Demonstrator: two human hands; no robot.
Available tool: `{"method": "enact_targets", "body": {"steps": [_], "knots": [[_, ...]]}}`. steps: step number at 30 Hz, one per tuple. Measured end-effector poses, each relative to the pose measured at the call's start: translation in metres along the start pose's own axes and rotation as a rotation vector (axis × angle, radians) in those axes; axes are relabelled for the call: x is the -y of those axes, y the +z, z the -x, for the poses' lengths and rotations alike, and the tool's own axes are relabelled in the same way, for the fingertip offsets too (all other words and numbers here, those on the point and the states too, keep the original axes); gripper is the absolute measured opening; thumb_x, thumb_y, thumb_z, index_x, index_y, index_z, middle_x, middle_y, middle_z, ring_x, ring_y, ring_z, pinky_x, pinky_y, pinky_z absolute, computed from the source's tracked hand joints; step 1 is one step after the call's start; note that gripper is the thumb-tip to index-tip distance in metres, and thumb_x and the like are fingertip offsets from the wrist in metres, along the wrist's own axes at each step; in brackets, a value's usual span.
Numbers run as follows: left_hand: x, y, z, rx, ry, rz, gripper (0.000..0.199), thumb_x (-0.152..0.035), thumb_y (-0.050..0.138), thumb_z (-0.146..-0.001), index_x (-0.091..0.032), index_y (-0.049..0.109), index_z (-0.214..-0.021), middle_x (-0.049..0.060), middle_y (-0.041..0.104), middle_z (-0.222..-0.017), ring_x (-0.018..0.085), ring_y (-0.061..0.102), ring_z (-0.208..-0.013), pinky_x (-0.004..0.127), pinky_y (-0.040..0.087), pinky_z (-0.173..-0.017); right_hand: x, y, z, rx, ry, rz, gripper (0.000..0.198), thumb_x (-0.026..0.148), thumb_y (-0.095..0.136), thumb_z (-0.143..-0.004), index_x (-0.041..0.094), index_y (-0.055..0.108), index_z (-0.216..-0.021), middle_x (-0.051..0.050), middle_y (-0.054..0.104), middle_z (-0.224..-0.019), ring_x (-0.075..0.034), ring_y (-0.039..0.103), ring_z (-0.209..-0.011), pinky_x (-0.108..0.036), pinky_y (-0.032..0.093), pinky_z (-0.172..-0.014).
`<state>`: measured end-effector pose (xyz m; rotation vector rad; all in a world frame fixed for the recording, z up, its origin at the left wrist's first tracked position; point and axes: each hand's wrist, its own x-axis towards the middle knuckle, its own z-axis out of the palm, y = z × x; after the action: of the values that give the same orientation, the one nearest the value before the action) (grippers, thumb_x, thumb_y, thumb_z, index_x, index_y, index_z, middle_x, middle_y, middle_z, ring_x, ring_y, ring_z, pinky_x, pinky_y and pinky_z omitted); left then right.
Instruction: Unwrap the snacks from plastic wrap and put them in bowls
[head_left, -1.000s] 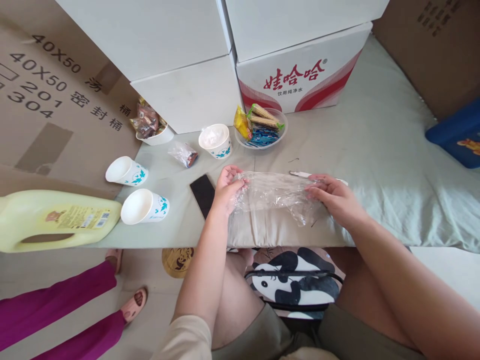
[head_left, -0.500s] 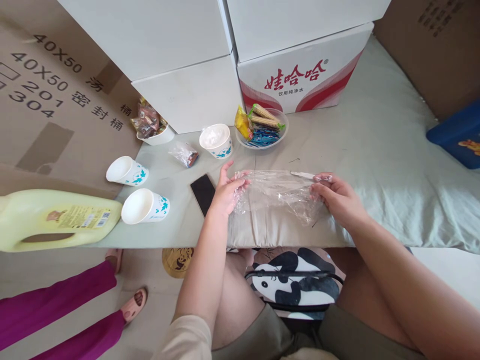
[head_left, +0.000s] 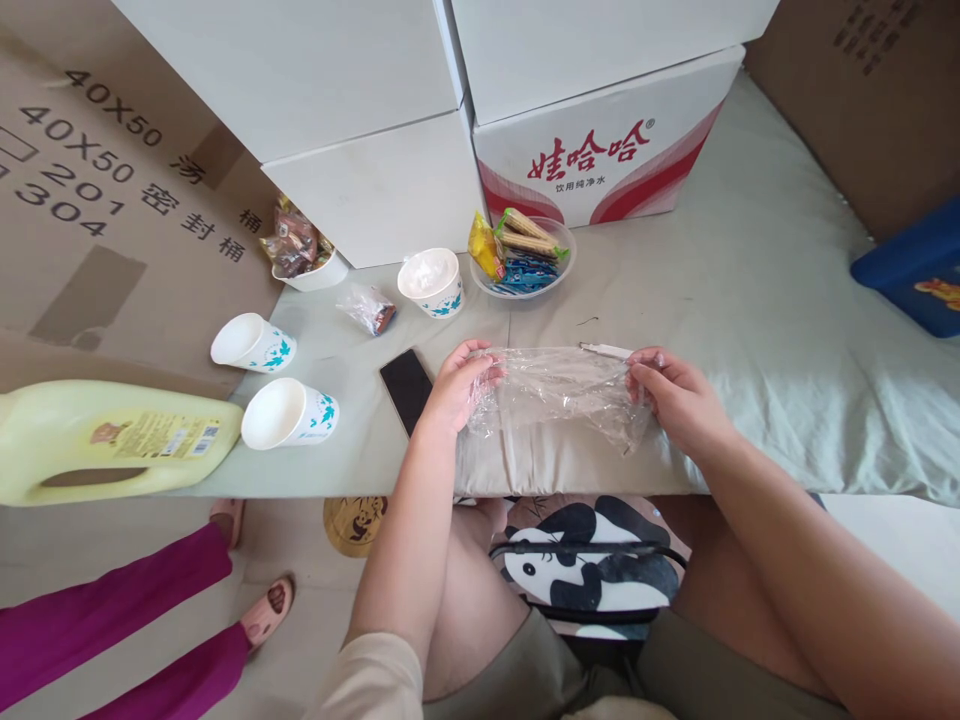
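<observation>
A clear plastic bag (head_left: 559, 385) is stretched sideways above the cloth-covered surface. My left hand (head_left: 463, 382) pinches its left end. My right hand (head_left: 671, 395) has its fingers closed on the other end. A thin white tool with a narrow tip (head_left: 606, 350) points left from beside my right fingers; I cannot make out whether it is held or lies on the cloth. The black phone (head_left: 406, 390) lies just left of my left hand.
Behind the bag stand a clear bowl of wrapped snacks (head_left: 525, 285) and a paper cup (head_left: 433, 285). Two more cups (head_left: 289, 415), a small packet (head_left: 369, 309) and a yellow jug (head_left: 120, 440) are leftward. White cartons (head_left: 600, 150) line the back. Another person's legs (head_left: 135, 610) are lower left.
My left hand's fingers have closed further on the plastic bag, with the raised finger now folded down. The bag's lower right corner has shifted slightly right and down.
</observation>
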<state>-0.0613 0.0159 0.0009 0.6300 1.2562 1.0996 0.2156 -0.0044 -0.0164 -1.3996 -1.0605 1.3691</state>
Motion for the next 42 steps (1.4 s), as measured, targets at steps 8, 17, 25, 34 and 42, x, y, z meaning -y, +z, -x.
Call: {"method": "enact_targets", "body": {"steps": [8, 17, 25, 34, 42], "knots": [[-0.0003, 0.0016, 0.0003, 0.023, 0.001, -0.003, 0.031, -0.023, 0.077, -0.064, -0.019, 0.057, -0.088, -0.002, 0.069, -0.078, 0.011, 0.067, -0.065, 0.023, 0.053, -0.066, 0.0034, 0.0004, 0.0018, 0.025, -0.024, 0.053, 0.019, 0.042, 0.067, -0.078, 0.024, 0.061, -0.082, 0.002, 0.057, -0.064, -0.014, 0.05, -0.058, -0.03, 0.042, -0.06], [0.0001, 0.002, 0.0023, 0.042, 0.003, -0.009, 0.029, -0.024, 0.077, -0.064, -0.019, 0.058, -0.086, -0.003, 0.068, -0.076, 0.011, 0.067, -0.064, 0.024, 0.053, -0.066, 0.0034, 0.0002, 0.0015, 0.055, -0.081, 0.143, 0.021, 0.046, 0.065, -0.079, 0.025, 0.061, -0.079, 0.001, 0.056, -0.061, -0.016, 0.052, -0.061, -0.032, 0.043, -0.064], [0.0011, -0.0006, 0.0016, 0.033, 0.014, -0.027, 0.029, -0.026, 0.077, -0.065, -0.019, 0.058, -0.086, -0.002, 0.067, -0.077, 0.011, 0.067, -0.065, 0.023, 0.052, -0.066, 0.0023, -0.0011, 0.0005, 0.072, -0.066, 0.137, 0.023, 0.047, 0.067, -0.078, 0.025, 0.061, -0.079, 0.001, 0.058, -0.064, -0.016, 0.054, -0.062, -0.032, 0.045, -0.064], [0.0021, -0.0009, 0.002, 0.031, 0.011, -0.037, 0.029, -0.027, 0.077, -0.066, -0.019, 0.058, -0.086, -0.002, 0.067, -0.078, 0.011, 0.067, -0.066, 0.024, 0.052, -0.067, 0.0016, -0.0012, 0.0005, 0.061, -0.062, 0.15, 0.024, 0.047, 0.067, -0.079, 0.024, 0.061, -0.08, 0.002, 0.056, -0.062, -0.016, 0.053, -0.062, -0.032, 0.045, -0.066], [0.0014, -0.0012, 0.0019, 0.033, 0.01, -0.024, 0.029, -0.025, 0.077, -0.065, -0.019, 0.059, -0.087, -0.002, 0.068, -0.077, 0.011, 0.067, -0.065, 0.023, 0.052, -0.066, 0.0015, -0.001, 0.0009, 0.055, -0.06, 0.148, 0.022, 0.046, 0.066, -0.08, 0.024, 0.061, -0.079, 0.002, 0.056, -0.063, -0.016, 0.053, -0.062, -0.032, 0.044, -0.066]]}}
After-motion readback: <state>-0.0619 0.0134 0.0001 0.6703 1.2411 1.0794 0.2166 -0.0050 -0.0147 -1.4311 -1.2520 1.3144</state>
